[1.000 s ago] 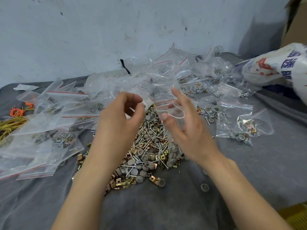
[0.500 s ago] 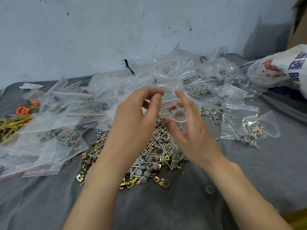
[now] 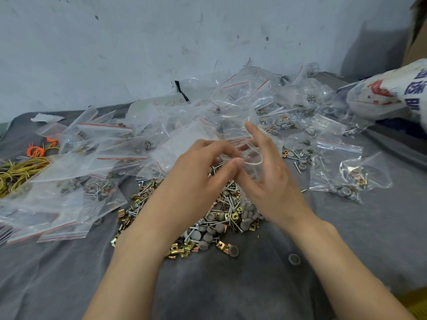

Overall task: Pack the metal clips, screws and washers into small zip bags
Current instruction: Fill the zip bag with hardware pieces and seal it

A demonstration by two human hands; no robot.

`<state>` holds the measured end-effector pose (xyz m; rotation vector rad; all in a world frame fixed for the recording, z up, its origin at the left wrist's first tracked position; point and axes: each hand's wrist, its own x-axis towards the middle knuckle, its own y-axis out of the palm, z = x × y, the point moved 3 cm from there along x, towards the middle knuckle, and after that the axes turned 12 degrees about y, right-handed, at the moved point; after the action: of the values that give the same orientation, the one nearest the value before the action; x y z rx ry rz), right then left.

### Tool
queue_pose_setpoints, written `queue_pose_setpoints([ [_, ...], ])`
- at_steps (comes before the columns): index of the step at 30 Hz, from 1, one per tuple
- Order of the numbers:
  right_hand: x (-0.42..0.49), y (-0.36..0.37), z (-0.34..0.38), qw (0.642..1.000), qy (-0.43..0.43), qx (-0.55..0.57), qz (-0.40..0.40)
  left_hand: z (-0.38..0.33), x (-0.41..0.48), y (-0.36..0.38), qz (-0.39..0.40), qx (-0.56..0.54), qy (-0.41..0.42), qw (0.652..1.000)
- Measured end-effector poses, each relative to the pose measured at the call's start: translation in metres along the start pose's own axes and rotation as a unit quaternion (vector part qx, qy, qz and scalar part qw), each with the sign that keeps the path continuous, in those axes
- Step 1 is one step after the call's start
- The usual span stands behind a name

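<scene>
A small clear zip bag (image 3: 253, 159) hangs with its mouth open above a heap of screws, gold metal clips and grey washers (image 3: 208, 218) on the grey cloth. My right hand (image 3: 270, 179) holds the bag by its rim, thumb and fingers curled round it. My left hand (image 3: 198, 167) is at the bag's mouth with its fingertips pinched together over the opening; whether they hold parts is hidden. The bag's lower end sits among grey washers by my right wrist.
Many zip bags (image 3: 111, 158), some filled, lie in a pile from the left to the back. More filled bags (image 3: 335, 172) lie at the right. Yellow and orange ties (image 3: 20, 167) sit far left. A printed white sack (image 3: 388, 93) is at the right edge. A loose washer (image 3: 294, 259) lies near me.
My left hand has moved right from above the heap to the bag's mouth. My right hand kept holding the bag open.
</scene>
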<state>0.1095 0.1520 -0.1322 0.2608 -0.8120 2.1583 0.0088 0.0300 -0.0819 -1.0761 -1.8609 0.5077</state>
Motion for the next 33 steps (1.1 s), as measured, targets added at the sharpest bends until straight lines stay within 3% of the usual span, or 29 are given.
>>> queue_pose_setpoints([
  [4, 0.002, 0.000, -0.002, 0.998, 0.025, 0.049, 0.001, 0.003, 0.001, -0.009, -0.027, -0.002, -0.006, 1.000],
  [7, 0.005, -0.002, -0.002, 0.984, 0.074, 0.160, -0.016, 0.004, 0.003, -0.019, -0.067, -0.016, -0.006, 0.998],
  [11, 0.013, -0.007, -0.003, 0.921, 0.149, 0.359, 0.004, 0.002, 0.003, -0.024, -0.100, -0.021, 0.009, 0.995],
  [13, 0.015, -0.008, -0.002, 0.900, 0.162, 0.405, 0.024, 0.002, 0.001, -0.025, -0.101, -0.024, 0.012, 0.994],
  [22, 0.013, -0.014, 0.005, 0.949, 0.102, 0.295, -0.047, 0.020, -0.012, -0.026, -0.073, 0.004, -0.006, 0.997],
  [27, 0.013, -0.012, -0.001, 0.952, 0.121, 0.272, -0.072, 0.035, -0.017, -0.007, -0.112, -0.133, -0.075, 0.982],
  [33, 0.014, -0.013, -0.007, 0.949, 0.120, 0.277, -0.086, 0.042, -0.018, -0.002, -0.138, -0.166, -0.091, 0.972],
])
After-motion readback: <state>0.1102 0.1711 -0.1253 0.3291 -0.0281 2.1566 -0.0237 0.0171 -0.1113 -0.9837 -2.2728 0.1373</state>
